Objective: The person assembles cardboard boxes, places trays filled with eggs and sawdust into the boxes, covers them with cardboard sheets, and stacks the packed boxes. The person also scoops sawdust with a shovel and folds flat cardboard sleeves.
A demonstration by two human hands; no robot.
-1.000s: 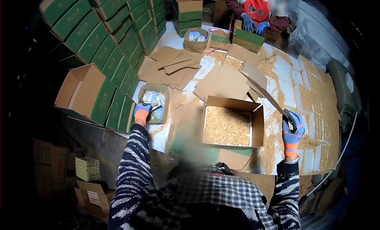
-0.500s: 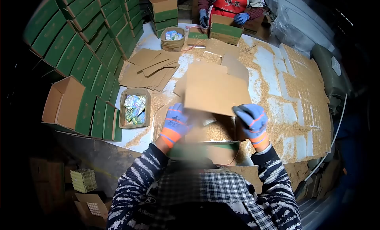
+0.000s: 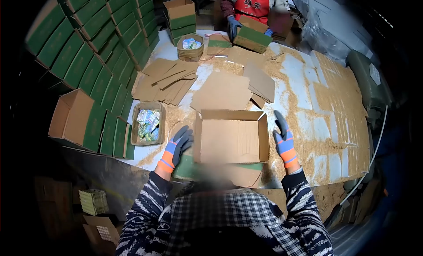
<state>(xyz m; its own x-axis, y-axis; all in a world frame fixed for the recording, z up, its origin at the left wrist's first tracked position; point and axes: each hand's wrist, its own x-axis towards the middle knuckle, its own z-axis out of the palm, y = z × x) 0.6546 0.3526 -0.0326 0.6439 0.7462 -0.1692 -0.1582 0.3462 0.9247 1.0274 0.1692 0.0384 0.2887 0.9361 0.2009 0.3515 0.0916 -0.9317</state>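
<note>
An open cardboard box (image 3: 263,139) stands on the table in front of me, its green outer side towards my body. Inside it a flat cardboard sheet (image 3: 227,141) lies level and hides the contents. My left hand (image 3: 177,146), in a blue-grey glove with an orange cuff, is beside the box's left wall, fingers stretched out and holding nothing. To the right of the box, my right hand (image 3: 285,139) in the matching glove is open, thumb apart from the fingers, also with nothing in it.
A basket of small packets (image 3: 149,123) stands left, near loose cardboard sheets (image 3: 165,82). More sheets (image 3: 222,90) lie behind the box. Stacked green boxes (image 3: 103,79) line the left. Across the table, a co-worker (image 3: 252,9) in a red apron handles a green box (image 3: 252,37). Sawdust covers much of the table.
The cardboard sheet has gone from my hands down into the box, covering the sawdust seen there before. Both hands have let go and moved apart. The co-worker's box has tilted.
</note>
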